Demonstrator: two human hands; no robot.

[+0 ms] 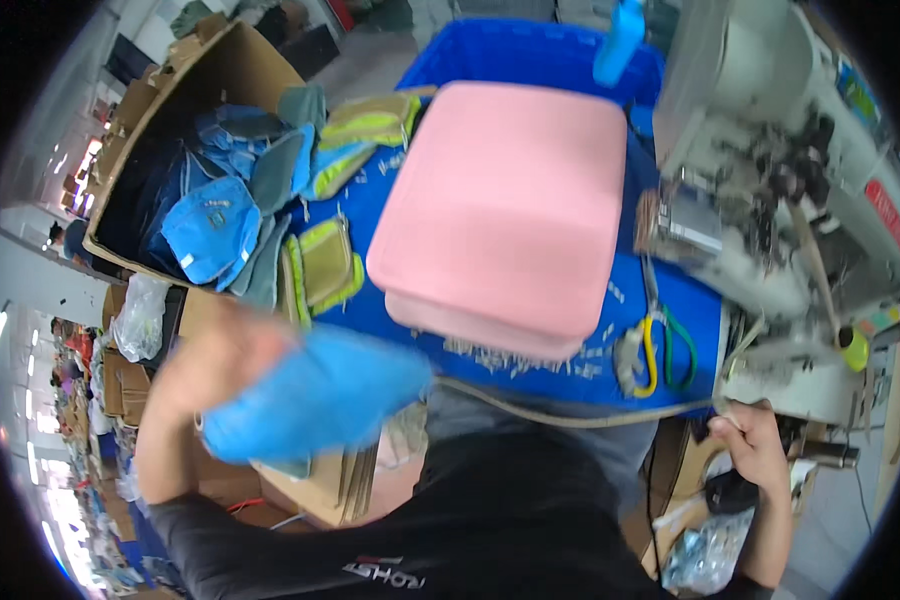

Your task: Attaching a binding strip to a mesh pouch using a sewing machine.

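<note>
So, closest in, the left hand (230,355) is motion-blurred but has a hold on a bright blue, floppy fabric piece (320,395). It's got it by the upper-left edge, and the rest of the cloth spreads out right and down from the fingers, up off the table and over the person's lap. Too smeared to say exactly how the fingers sit.

Over on the right, the right hand (755,440) is closed, thumb on top, pinching a long narrow beige fabric strip (580,421). That strip sags across the lap toward the blue cloth; can't tell if the two are joined.

A bit further out on the blue tabletop (705,290) there's a pair of scissors with yellow and green handles (652,345), then a big pink rounded-corner case (510,200) in the middle. Left of that are olive pieces with neon-yellow edging (328,262), next to an open brown cardboard box (255,65) stuffed with blue pieces. Pale sewing machine (770,80) on the right, blue plastic crate (470,50) behind the case.
</note>
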